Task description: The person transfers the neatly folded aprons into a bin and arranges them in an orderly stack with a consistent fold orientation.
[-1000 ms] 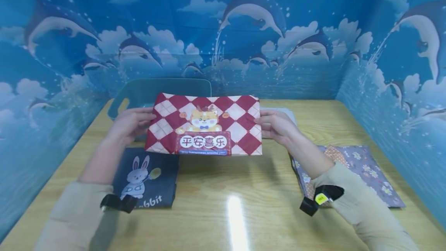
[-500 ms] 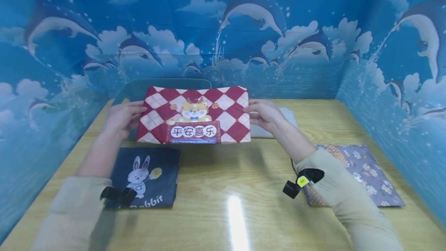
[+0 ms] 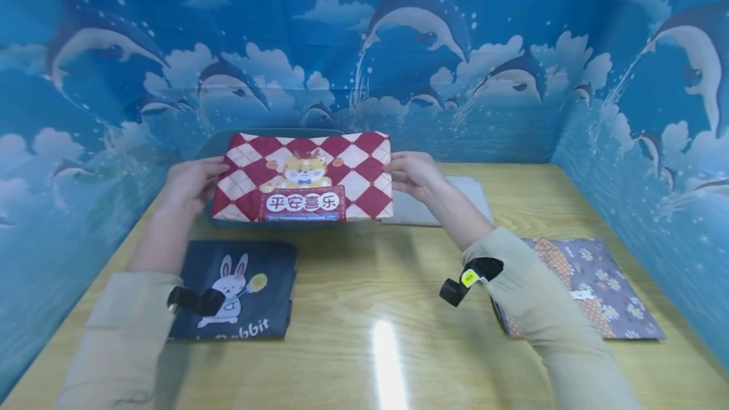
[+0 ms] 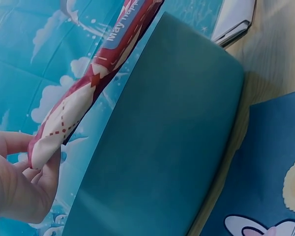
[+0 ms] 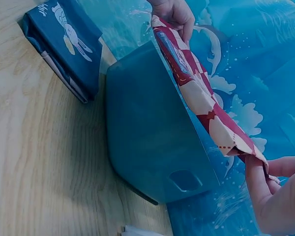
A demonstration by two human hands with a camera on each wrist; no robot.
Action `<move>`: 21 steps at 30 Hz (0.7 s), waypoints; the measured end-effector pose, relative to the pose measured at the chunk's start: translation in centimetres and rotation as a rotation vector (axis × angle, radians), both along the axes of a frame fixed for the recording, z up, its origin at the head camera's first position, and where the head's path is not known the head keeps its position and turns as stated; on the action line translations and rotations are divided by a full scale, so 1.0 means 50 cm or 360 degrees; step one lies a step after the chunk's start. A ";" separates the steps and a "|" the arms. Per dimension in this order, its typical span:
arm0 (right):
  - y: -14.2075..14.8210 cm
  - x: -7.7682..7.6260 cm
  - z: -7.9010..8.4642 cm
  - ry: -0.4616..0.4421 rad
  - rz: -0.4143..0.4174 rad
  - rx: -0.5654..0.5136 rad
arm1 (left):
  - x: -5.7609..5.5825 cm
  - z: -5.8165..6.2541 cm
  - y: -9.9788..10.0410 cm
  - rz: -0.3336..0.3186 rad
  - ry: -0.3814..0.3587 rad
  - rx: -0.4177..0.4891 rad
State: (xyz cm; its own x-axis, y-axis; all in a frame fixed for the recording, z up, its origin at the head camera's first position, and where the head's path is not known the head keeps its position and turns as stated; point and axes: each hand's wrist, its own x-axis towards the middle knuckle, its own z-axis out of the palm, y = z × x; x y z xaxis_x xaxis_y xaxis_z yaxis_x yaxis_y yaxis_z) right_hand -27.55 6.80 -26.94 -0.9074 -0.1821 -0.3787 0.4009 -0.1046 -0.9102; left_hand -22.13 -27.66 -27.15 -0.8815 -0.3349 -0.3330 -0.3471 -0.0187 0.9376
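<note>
A folded cloth (image 3: pixel 304 176) with red and cream diamonds, a cartoon animal and lettering is held up between both hands. My left hand (image 3: pixel 190 188) pinches its left end, thumb and fingers on either side, as the left wrist view shows. At the opposite end my right hand (image 3: pixel 416 173) pinches it the same way. A teal plastic bin (image 5: pixel 142 123) stands just beneath and behind the cloth; in the wrist views the cloth is above its rim. The bin's inside is hidden.
A dark blue folded cloth (image 3: pixel 245 290) with a rabbit print lies at the left of the wooden table (image 3: pixel 353 290). Grey floral folded fabric (image 3: pixel 609 283) lies at the right. A pale grey flat item (image 3: pixel 467 198) is behind my right hand. Dolphin-printed sheeting (image 3: pixel 364 68) surrounds the table.
Both hands have carried the diamond cloth leftward and farther back, from in front of the bin to over its rim. More of the pale grey item now shows at the right.
</note>
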 end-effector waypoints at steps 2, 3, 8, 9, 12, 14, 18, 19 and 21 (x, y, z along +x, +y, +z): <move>-0.008 -0.004 0.003 0.0005 -0.0006 0.0016 | -0.003 0.001 -0.005 0.0005 -0.0007 0.0010; -0.012 -0.006 0.004 0.0004 -0.0010 0.0024 | -0.005 0.002 -0.007 0.0009 -0.0006 0.0012; -0.029 -0.022 0.007 0.0015 -0.0018 0.0028 | -0.014 0.005 -0.020 0.0029 -0.0005 -0.0069; -0.032 -0.026 0.008 0.0017 -0.0027 0.0022 | -0.017 0.006 -0.022 0.0032 -0.0005 -0.0093; -0.040 -0.036 0.009 0.0015 -0.0049 0.0021 | -0.024 0.009 -0.027 0.0044 -0.0018 -0.0151; -0.044 -0.041 0.008 0.0001 -0.0064 0.0029 | -0.029 0.011 -0.028 0.0048 -0.0028 -0.0161; -0.052 -0.049 0.009 -0.0024 -0.0075 0.0038 | -0.036 0.016 -0.032 0.0060 -0.0042 -0.0167; -0.053 -0.051 0.010 -0.0024 -0.0071 0.0044 | -0.037 0.017 -0.033 0.0064 -0.0046 -0.0169; -0.058 -0.057 0.012 -0.0016 -0.0067 0.0048 | -0.041 0.020 -0.036 0.0067 -0.0040 -0.0166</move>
State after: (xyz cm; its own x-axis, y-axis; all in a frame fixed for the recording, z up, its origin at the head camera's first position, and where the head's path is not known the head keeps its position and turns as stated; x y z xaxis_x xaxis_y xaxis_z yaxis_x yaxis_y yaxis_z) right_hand -30.41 3.88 -26.36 -0.9101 -0.1321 -0.3927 0.4059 -0.0940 -0.9091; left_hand -24.21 -29.46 -26.16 -0.8577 -0.4055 -0.3162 -0.3716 0.0636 0.9262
